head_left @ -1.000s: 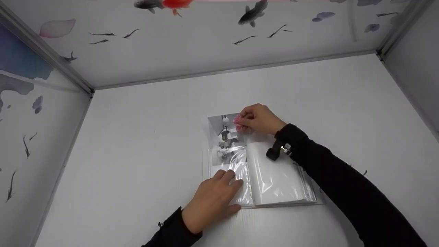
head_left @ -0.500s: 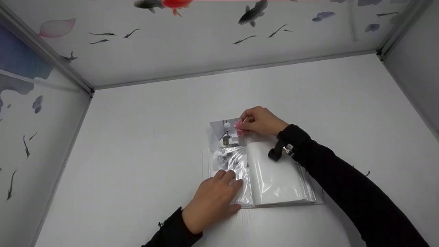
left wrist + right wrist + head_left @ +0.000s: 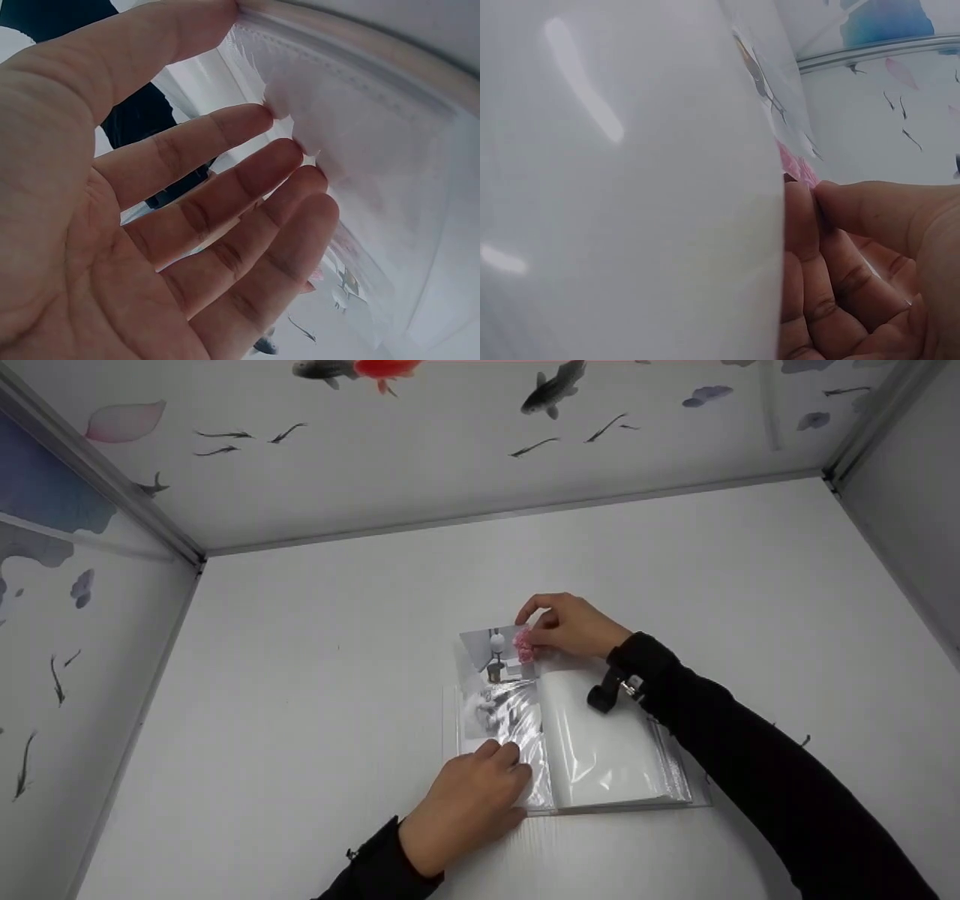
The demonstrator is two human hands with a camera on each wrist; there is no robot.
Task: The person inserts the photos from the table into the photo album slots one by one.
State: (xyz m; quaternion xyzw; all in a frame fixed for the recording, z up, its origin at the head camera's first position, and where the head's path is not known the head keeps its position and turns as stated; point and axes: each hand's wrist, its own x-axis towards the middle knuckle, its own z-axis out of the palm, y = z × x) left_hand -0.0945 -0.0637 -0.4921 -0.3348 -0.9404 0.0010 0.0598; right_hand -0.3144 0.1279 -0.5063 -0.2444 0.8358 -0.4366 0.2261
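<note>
An open photo album (image 3: 607, 757) with clear plastic sleeves lies on the white table. A photo (image 3: 480, 656) with a lamp-like shape and pink flowers (image 3: 523, 645) is partly inside the left page's sleeve (image 3: 534, 742), its upper part sticking out above. My right hand (image 3: 576, 624) pinches the photo at its upper right edge; in the right wrist view the thumb (image 3: 862, 206) and a finger meet there. My left hand (image 3: 465, 802) rests its fingertips on the lower left page. Loosely bent fingers (image 3: 255, 176) touch the clear sleeve in the left wrist view.
The album's right-hand page (image 3: 630, 187) stands large before the right wrist camera. Walls printed with fish and petals (image 3: 555, 390) enclose the table (image 3: 315, 682) at the back and left; a plain wall (image 3: 915, 472) is at the right.
The photo has slid down, deeper into the left sleeve, with my right hand following slightly. My left fingertips have drawn back a little toward me, and the right index finger has lifted and spread.
</note>
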